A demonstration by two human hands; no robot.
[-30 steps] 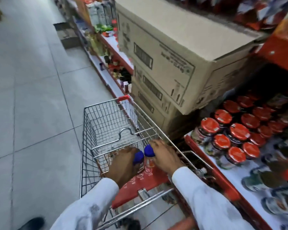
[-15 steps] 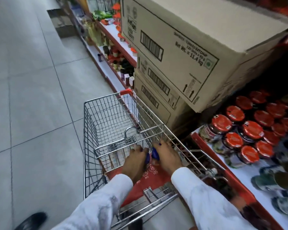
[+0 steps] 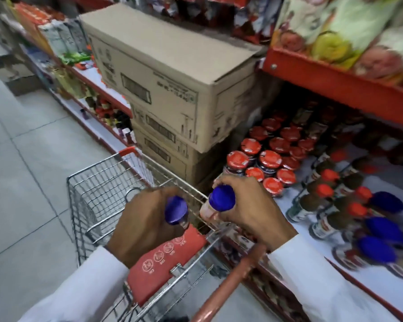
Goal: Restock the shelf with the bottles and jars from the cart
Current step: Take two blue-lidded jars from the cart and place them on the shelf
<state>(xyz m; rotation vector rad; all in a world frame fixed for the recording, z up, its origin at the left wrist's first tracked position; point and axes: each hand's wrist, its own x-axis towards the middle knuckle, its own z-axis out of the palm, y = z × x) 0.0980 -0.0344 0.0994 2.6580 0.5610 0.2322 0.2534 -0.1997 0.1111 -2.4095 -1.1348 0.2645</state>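
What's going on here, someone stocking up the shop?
Yes. A person in white sleeves stands at a wire cart beside a store shelf. Each hand holds a blue-capped jar: the left hand grips one above the cart, and the right hand holds another nearer the shelf, where red-lidded jars and similar blue-capped jars already sit. Neither jar is shelved yet.

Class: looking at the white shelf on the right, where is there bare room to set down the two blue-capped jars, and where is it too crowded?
Bare white shelf shows along the front edge, beside the blue-capped jars already there, and in a strip right of the orange-capped bottles. The red-lidded jars are packed tight.
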